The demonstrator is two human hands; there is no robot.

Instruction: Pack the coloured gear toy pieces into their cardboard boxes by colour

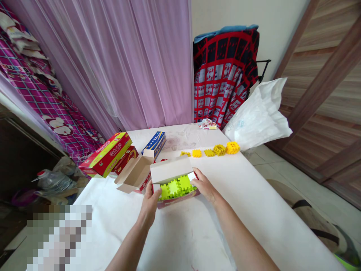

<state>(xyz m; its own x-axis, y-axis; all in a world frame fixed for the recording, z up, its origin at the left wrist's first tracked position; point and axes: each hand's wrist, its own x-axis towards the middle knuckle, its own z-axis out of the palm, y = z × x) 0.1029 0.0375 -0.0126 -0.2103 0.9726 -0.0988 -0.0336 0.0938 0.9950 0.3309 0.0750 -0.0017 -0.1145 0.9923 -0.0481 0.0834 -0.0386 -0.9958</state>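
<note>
Between my hands is a red cardboard box (178,200) with its pale lid flap (171,169) raised at the back. Bright green notched plastic building pieces (175,187) fill it in a row. My left hand (150,201) grips the box's left end, the thumb over the side by the green pieces. My right hand (205,185) holds the right end, its thumb on the white side flap. Just behind and left, an opened box (135,173) shows its bare cardboard inside.
Yellow notched pieces (209,153) and assembled yellow shapes (232,147) line the table's right side. Red-and-yellow boxes (105,154) and a blue box (154,143) stand at the left. A white plastic bag (258,116) sits beyond the right edge; a crumpled wrapper (208,124) lies at the far edge.
</note>
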